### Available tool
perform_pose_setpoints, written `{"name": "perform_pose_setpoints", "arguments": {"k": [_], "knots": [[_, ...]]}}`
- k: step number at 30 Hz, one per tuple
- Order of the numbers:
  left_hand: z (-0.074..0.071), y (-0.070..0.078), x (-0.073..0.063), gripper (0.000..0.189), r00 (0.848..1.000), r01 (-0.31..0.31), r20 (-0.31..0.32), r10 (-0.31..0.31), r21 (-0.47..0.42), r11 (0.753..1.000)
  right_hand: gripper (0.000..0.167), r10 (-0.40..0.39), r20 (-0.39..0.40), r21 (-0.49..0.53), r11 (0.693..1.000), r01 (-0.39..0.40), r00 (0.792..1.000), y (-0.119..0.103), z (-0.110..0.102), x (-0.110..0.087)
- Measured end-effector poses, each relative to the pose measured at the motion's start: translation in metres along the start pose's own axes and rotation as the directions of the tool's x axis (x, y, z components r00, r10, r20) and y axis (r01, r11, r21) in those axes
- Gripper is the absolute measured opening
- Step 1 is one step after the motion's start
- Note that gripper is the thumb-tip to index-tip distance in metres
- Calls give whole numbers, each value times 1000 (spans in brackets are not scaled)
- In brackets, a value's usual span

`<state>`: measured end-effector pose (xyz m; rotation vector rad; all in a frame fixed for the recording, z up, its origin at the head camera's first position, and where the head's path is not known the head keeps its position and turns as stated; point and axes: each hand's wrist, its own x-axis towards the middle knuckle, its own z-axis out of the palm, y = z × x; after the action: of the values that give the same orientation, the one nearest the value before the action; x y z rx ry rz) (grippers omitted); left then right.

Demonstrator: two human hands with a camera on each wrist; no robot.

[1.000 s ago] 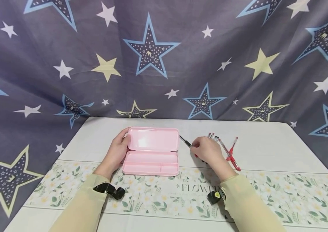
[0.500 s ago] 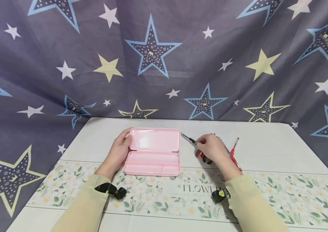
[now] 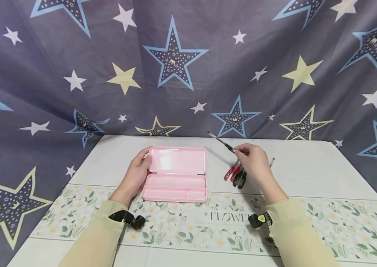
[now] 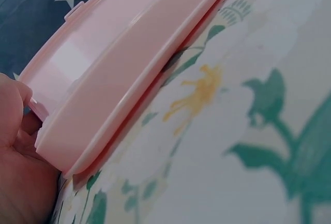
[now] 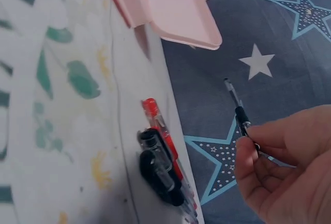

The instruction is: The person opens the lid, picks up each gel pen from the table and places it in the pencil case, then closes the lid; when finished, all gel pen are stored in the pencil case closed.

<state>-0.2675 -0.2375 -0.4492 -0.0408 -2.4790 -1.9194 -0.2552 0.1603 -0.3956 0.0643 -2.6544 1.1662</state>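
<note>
The pink pencil case [image 3: 177, 161] stands open on the table, its lid raised toward the back. My left hand [image 3: 135, 173] grips the lid's left edge, with the thumb in front and the other fingers partly hidden behind. In the left wrist view the case's compartments are hidden by its outer wall. My right hand [image 3: 254, 162] pinches a black pen [image 3: 224, 143] between thumb and fingertips, above the table and tilted up to the left. Below this hand lie several red and black pens [image 5: 160, 162], side by side and partly covered by it in the head view.
Another red pen [image 3: 272, 161] shows only its end behind the right hand. A printed floral strip [image 3: 188, 230] crosses the white table covering [image 3: 308, 170]. A dark star-patterned curtain [image 3: 188, 104] hangs along the table's back edge.
My right hand has lifted the black pen off the table and moved up and to the right with it, uncovering more of the other pens. The left hand has stayed on the pencil case.
</note>
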Motion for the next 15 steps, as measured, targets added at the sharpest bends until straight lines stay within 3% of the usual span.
{"name": "perform_pose_setpoints", "arguments": {"k": [8,15], "knots": [[0,1,0,48,1000,7,-2,-7,1,1000,21,27,-9,100,995,-26,1000,-10,-5,0],[0,1,1,48,1000,9,5,-9,-14,1000,17,-58,52,198,979,46,997,-27,-4,-4]]}}
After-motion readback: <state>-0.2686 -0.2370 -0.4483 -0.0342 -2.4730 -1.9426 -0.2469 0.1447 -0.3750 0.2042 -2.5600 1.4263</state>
